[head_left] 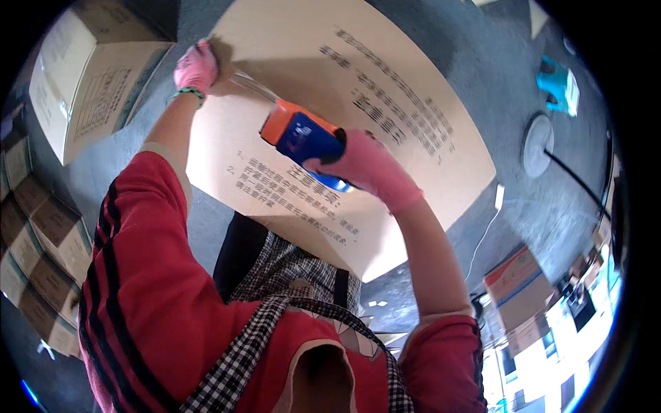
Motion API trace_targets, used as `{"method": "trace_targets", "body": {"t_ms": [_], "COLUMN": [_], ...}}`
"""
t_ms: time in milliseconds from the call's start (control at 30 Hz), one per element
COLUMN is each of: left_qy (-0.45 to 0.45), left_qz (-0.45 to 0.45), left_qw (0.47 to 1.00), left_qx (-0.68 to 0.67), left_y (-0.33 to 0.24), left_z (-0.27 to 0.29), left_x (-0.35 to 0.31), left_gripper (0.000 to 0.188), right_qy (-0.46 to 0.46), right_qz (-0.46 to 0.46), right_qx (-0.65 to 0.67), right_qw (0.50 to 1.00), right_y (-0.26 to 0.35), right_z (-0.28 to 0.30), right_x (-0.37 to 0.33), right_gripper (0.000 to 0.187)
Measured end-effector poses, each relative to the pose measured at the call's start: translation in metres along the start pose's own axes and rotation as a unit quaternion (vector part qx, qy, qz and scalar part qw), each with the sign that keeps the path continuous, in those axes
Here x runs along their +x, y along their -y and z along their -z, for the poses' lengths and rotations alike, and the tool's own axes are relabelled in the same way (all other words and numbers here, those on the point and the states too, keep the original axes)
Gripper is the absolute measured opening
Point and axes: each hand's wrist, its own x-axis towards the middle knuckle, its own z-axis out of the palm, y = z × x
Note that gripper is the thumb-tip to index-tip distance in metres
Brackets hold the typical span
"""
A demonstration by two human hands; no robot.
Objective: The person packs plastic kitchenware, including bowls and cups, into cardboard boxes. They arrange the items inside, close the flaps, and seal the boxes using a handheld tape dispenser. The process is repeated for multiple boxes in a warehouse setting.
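Observation:
A large cardboard box (275, 27) with printed black writing spreads out in front of me. My right hand (372, 165), in a pink glove, is wrapped round an orange-and-blue tape dispenser (306, 141) above the box. A shiny strip of clear packing tape (255, 85) runs from the dispenser toward my left hand (197, 67). That hand, also gloved in pink, is at the far left edge of the box with its fingers curled. What its fingertips hold, if anything, is hidden.
Another cardboard box (103, 86) stands at the far left, and several stacked cartons (48, 241) line the left side. On the right are a turquoise stool (559, 86), a round grey base (538, 146) with a dark pole, a white cable (484, 237) and a carton (518, 286).

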Motion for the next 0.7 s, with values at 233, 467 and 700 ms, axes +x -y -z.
{"method": "trace_targets", "body": {"t_ms": [233, 467, 700], "left_qy": [-0.228, 0.077, -0.015], "left_qz": [-0.183, -0.273, -0.264], "left_qw": [0.95, 0.958, 0.963], "left_qx": [0.11, 0.046, 0.051], "left_y": [-0.021, -0.186, -0.201], "left_z": [-0.016, -0.093, -0.117], "left_x": [-0.049, -0.386, -0.4], "left_gripper": [0.062, 0.086, 0.082], "right_qy": [-0.023, -0.064, -0.025], "right_qz": [-0.168, -0.152, -0.113], "right_qx": [0.013, -0.059, -0.016], "right_qw": [0.985, 0.985, 0.993], "right_y": [-0.237, -0.302, -0.33], "right_z": [-0.005, -0.042, -0.048], "right_x": [-0.212, -0.214, -0.214], "right_gripper": [0.046, 0.046, 0.052]}}
